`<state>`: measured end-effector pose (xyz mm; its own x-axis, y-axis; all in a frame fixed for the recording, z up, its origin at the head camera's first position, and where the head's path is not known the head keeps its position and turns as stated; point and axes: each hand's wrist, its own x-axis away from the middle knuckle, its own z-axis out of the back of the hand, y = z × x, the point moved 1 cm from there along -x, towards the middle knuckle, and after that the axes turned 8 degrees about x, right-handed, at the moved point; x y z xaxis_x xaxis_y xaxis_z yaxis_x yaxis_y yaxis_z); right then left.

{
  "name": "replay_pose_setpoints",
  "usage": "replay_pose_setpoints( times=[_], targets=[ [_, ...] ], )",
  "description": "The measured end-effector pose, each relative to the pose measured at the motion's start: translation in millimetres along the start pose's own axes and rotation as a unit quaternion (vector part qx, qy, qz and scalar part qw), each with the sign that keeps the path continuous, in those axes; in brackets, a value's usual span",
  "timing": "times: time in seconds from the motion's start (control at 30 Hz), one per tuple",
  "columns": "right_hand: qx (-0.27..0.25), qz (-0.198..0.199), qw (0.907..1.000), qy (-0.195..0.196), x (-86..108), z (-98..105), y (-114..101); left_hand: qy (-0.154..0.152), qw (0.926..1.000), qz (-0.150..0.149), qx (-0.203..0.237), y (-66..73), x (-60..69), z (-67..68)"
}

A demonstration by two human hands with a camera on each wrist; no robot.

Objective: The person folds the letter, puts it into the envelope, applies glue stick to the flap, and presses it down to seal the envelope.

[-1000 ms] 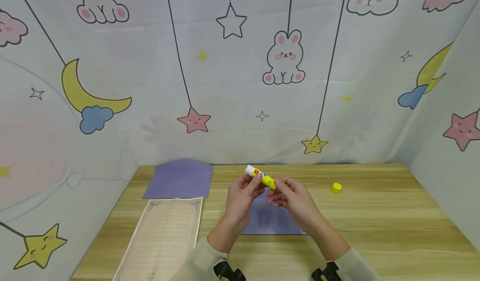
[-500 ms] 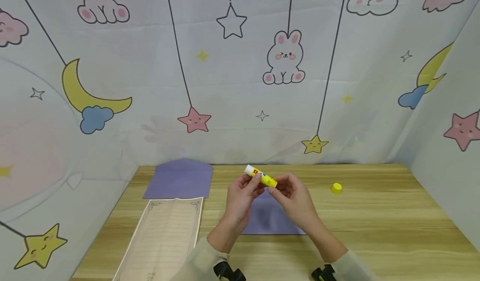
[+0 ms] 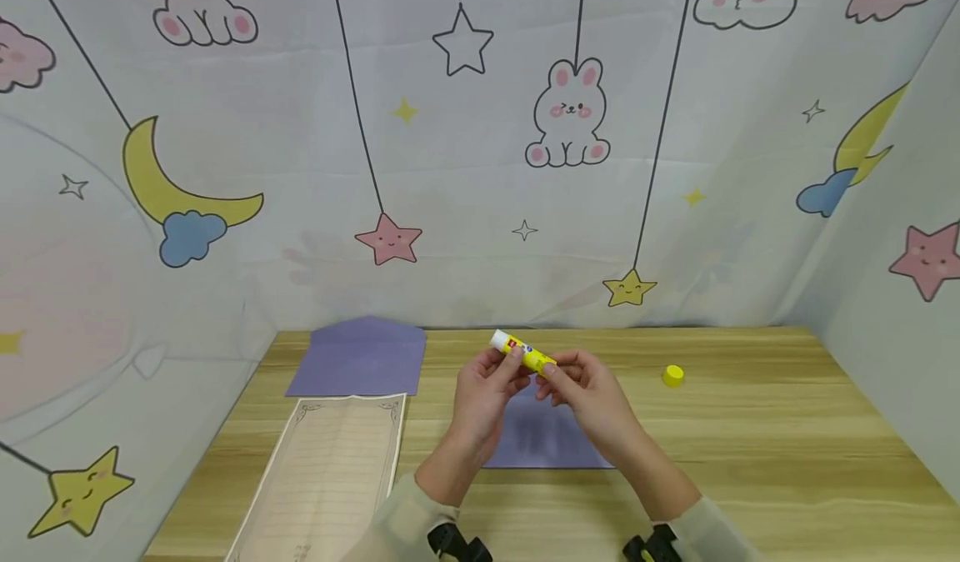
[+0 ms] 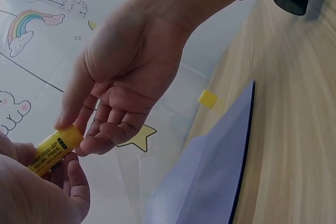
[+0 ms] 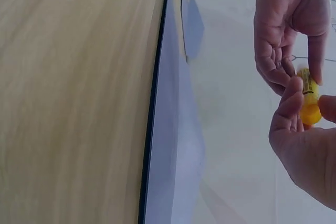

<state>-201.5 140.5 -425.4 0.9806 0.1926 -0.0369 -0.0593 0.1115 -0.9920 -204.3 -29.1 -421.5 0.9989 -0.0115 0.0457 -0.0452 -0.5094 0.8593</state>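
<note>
A glue stick (image 3: 532, 358) with a yellow barrel and a white end is held in the air, tilted, above the middle of the table. My left hand (image 3: 483, 395) pinches its barrel between thumb and fingers. At the lower yellow end, my right hand (image 3: 600, 403) pinches the base with thumb and fingertips. In the right wrist view the rounded base of the glue stick (image 5: 311, 111) sits between the right thumb and fingers. Its yellow cap (image 3: 672, 376) stands apart on the table to the right. Beneath both hands lies a purple envelope (image 3: 543, 445), partly covered by them.
Another purple envelope (image 3: 360, 362) lies at the back left with its flap pointing away. In front of it is a lined sheet of letter paper (image 3: 337, 462) with a decorated border. A printed cloth (image 3: 465, 170) hangs behind the wooden table (image 3: 787, 445).
The right fingers have shifted round the glue stick's base, the hand rolling one way and then back. The left hand and the glue stick stay almost in place.
</note>
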Motion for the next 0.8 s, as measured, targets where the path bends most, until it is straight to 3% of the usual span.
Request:
replay_pose_setpoints(
  times=[0.2, 0.3, 0.57, 0.67, 0.8],
  targets=[
    [0.048, 0.054, 0.9973, 0.016, 1.4, -1.0, -0.3, -0.002, 1.0, 0.0, -0.004, -0.5, 0.4, 1.5],
    [0.05, 0.046, 0.9975, 0.016, 0.4, -0.3, -2.2, -0.002, 1.0, -0.003, -0.006, 0.6, -0.4, 0.9],
    [0.021, -0.029, 0.9993, -0.006, 0.8, 3.4, -1.8, -0.004, 1.0, -0.001, -0.006, -0.2, 0.0, -1.7],
    [0.009, -0.025, 0.9995, -0.016, 0.9, 3.6, -1.2, -0.004, 1.0, 0.001, -0.005, 1.0, 1.5, -1.8],
    [0.021, 0.008, 0.9997, -0.005, 1.6, 2.8, 1.1, -0.004, 1.0, 0.002, -0.005, 0.4, 3.2, -0.5]
  ],
)
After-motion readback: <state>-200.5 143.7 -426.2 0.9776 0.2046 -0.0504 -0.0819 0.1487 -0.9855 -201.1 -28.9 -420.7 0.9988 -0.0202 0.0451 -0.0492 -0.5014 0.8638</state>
